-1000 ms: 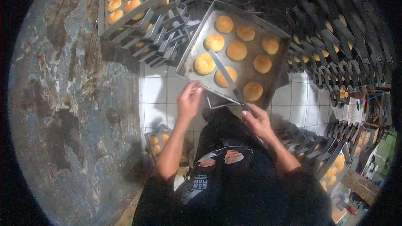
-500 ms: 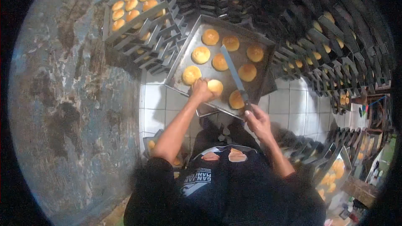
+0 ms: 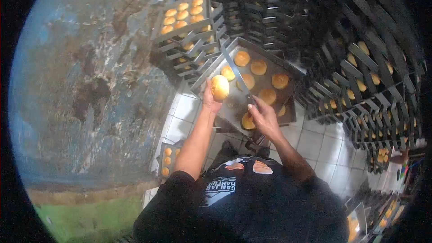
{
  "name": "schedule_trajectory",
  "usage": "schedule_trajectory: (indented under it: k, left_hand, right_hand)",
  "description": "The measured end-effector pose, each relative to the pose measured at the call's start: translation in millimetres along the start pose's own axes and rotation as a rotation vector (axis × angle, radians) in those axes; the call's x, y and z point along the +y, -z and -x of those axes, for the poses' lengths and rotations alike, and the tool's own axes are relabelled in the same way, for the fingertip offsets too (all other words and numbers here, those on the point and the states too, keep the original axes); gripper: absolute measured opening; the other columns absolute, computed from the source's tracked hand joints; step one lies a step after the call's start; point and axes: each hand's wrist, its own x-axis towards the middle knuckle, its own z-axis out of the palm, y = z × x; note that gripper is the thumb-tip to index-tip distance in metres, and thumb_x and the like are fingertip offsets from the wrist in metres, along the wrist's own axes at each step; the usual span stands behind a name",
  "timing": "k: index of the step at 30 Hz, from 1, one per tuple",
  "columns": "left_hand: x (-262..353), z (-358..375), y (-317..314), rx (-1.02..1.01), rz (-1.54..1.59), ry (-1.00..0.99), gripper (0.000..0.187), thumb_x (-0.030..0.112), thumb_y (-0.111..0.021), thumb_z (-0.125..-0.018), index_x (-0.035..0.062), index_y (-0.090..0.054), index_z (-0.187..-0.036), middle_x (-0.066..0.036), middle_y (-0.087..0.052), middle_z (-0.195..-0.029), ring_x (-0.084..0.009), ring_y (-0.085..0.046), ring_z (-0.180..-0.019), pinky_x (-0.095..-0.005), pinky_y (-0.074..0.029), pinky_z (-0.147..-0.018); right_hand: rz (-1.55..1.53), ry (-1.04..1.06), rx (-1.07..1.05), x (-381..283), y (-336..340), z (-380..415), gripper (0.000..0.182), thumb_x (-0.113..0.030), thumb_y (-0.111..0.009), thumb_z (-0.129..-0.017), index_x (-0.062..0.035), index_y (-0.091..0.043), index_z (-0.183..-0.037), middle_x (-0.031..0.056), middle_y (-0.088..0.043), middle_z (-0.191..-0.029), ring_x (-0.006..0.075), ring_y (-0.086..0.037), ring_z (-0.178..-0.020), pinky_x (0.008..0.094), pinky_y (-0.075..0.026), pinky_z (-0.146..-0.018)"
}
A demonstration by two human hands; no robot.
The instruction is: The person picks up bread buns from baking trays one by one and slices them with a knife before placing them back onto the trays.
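Observation:
A round golden bun (image 3: 220,87) is held up in my left hand (image 3: 211,101), fingers curled round its side and underneath. My right hand (image 3: 264,117) grips the dark handle of a long knife (image 3: 237,72). Its straight blade slants up and left over the tray, just right of the held bun. Beneath both hands is a square metal baking tray (image 3: 288,65) with several golden buns in it, such as one bun (image 3: 258,67) near the middle. Part of the tray's lower left side is hidden behind the held bun and my left hand.
Stacked trays with buns (image 3: 182,15) stand at the upper left. Tall stacks of trays (image 3: 360,69) curve round the right side. A stained wall-like surface (image 3: 90,85) fills the left. Another tray of buns (image 3: 167,159) lies low by my left arm, over white floor tiles (image 3: 310,146).
My left hand has lifted a bun up from the tray. My right hand has moved with the knife, bringing the blade close to that bun. The whole view has shifted.

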Motion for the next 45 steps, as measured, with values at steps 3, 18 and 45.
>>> schedule_trajectory:
  k: [3, 18, 45]
  left_hand:
    - [12, 1, -3, -0.011, 0.05, -0.057, 0.053, 0.056, -0.065, -0.092, 0.0107, -0.064, -0.119, -0.005, -0.071, -0.107, -0.0197, -0.068, -0.098, -0.0384, -0.055, -0.084]
    - [41, -8, -11, -0.12, -0.039, -0.033, 0.041, 0.043, -0.077, -0.087, 0.0107, -0.067, -0.11, -0.003, -0.071, -0.1, -0.0181, -0.07, -0.088, -0.0362, -0.057, -0.08]
    - [11, 8, -38, -0.303, -0.373, 0.09, 0.039, 0.022, -0.075, -0.088, 0.0025, -0.062, -0.119, -0.008, -0.072, -0.101, -0.0163, -0.071, -0.087, -0.0301, -0.058, -0.08]
  right_hand:
    - [0.138, 0.129, -0.009, 3, -7, 0, 0.047, -0.025, -0.062, -0.099, 0.0001, -0.056, -0.138, 0.0023, -0.065, -0.084, 0.0079, -0.055, -0.066, 0.0253, -0.046, -0.059]
    - [0.339, 0.081, 0.095, -1, -36, 40, 0.045, -0.026, -0.062, -0.098, -0.001, -0.059, -0.135, 0.0206, -0.073, -0.096, 0.0229, -0.072, -0.089, 0.037, -0.054, -0.081]
    - [0.261, -0.062, -0.083, -32, 3, 16, 0.044, -0.026, -0.062, -0.097, -0.0018, -0.06, -0.134, 0.0234, -0.073, -0.102, 0.0217, -0.071, -0.094, 0.0362, -0.053, -0.083]
